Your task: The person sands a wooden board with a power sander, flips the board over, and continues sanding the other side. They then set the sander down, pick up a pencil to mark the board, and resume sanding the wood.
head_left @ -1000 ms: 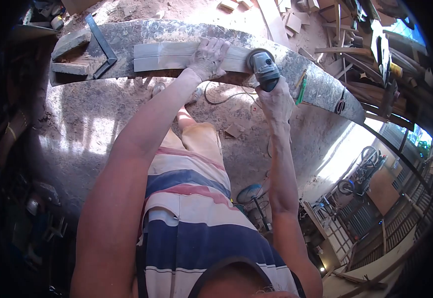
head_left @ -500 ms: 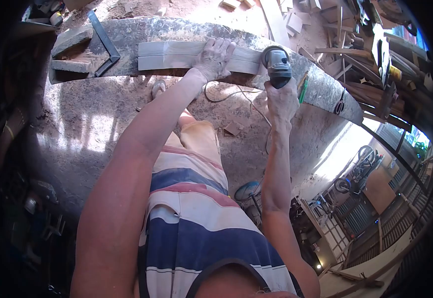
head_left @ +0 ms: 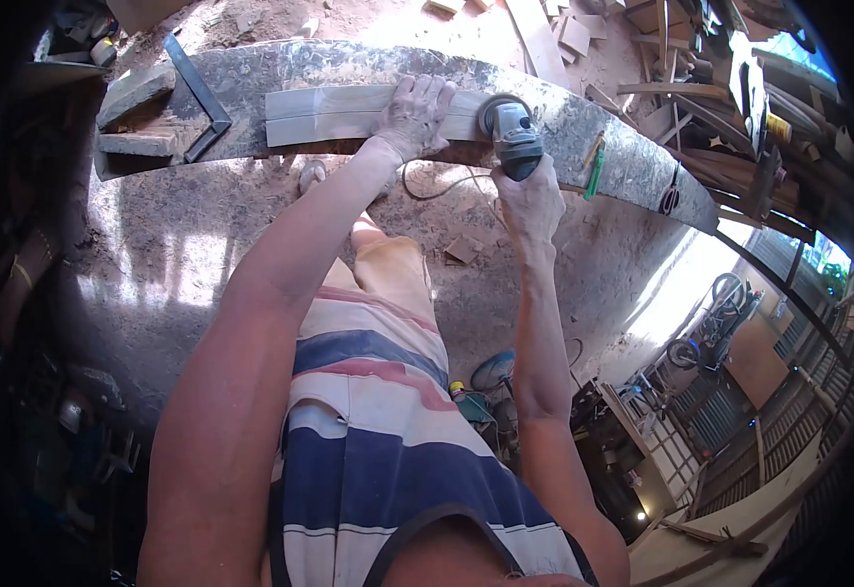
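Wrapping the grip of the right hand [head_left: 532, 201] fully round the body of the angle grinder [head_left: 515, 132], fingers pressed together about it, just right of 12 o'clock. Setting the grinder's head at the right-hand end of the wooden plank [head_left: 329, 112], touching it or just beside it, hard to call from this angle. Spreading the left hand [head_left: 410, 115] flat on that plank, palm down, fingers fanned and pinching nothing, pinning the wood right beside the grinder at 12 o'clock. Holding the plank lengthwise along the near edge of the surface [head_left: 583, 127], running out from the hands toward 11 o'clock.

Trailing the cord [head_left: 446, 186] off the edge below the hands, looping down toward 6 o'clock over the dusty floor [head_left: 202, 245]. Sharing the surface out at 10 o'clock with a dark metal square [head_left: 197, 93] and rough wood blocks [head_left: 133, 93], the square's corner near the plank's far end. Leaving a green-handled tool [head_left: 595, 168] lying at the surface's edge, just right of the grinder at 1 o'clock. Standing over a small offcut [head_left: 463, 251] on the floor under the right wrist. Looking past the surface to heaped timber scraps [head_left: 574, 39] at 1 o'clock and a parked motorbike [head_left: 701, 342] out at 3 o'clock. Wearing a striped shirt [head_left: 378, 440], filling 6 o'clock.
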Tool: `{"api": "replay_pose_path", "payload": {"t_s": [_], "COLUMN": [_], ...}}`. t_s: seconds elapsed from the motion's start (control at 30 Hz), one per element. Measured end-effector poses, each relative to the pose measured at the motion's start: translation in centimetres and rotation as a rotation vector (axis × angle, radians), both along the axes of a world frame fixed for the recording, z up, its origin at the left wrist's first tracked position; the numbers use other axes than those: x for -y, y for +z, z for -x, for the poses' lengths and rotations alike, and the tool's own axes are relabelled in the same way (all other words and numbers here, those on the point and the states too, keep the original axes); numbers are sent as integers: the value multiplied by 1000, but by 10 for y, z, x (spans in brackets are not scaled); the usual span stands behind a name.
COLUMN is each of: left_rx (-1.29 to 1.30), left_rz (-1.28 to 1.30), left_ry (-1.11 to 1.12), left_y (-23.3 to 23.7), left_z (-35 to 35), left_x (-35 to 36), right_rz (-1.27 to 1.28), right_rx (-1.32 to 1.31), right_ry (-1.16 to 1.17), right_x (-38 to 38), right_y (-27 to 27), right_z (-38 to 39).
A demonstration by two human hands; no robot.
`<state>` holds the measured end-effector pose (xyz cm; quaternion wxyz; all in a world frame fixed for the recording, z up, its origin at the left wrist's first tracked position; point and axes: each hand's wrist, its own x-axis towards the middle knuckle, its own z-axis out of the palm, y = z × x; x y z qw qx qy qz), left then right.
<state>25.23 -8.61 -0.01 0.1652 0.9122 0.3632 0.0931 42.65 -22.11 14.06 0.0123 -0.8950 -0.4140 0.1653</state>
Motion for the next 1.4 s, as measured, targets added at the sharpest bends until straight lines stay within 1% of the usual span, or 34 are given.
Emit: {"api": "replay_pose_path", "payload": {"t_s": [0.17,0.27,0.37,0.47,0.57,0.67,0.77,0.87,0.97,1.07,1.27,1.3,1.4], "left_rx": [1,7,1,-15,-5,1,0,-14,-7,4,-32,-47,-18], "left_rz": [-6,1,1,5,-19,-30,-35,-18,-22,-29,-18,-13,-29], "left_ry": [5,1,3,6,3,5,6,1,3,0,4,3,9], "left_y": [-1,0,0,1,-2,-1,1,0,-3,-1,1,0,-1], "left_z": [0,0,-1,-2,0,-2,0,0,0,0,-1,-1,0], "left_x": [0,0,0,0,0,-1,0,0,-1,1,-1,0,0], "right_rz": [18,-2,-55,-5,-46,-53,-43,-42,-47,-49,-77,-35,-60], "right_rx": [137,127,61,73,112,97,73,102,140,17,-118,-113,-70], "right_ry": [46,16,-1,19,-26,-47,5,19,-71,-108,-74,-67,-39], "right_x": [7,7,-1,-13,-17,-17,-13,-7,-3,-1,5,4,5], "right_y": [1,3,4,3,-4,-4,-5,-5,-1,6,-5,-6,-7], "right_z": [-14,-14,-7,-7,-11,-9,-5,-12,-12,-2,20,20,18]}}
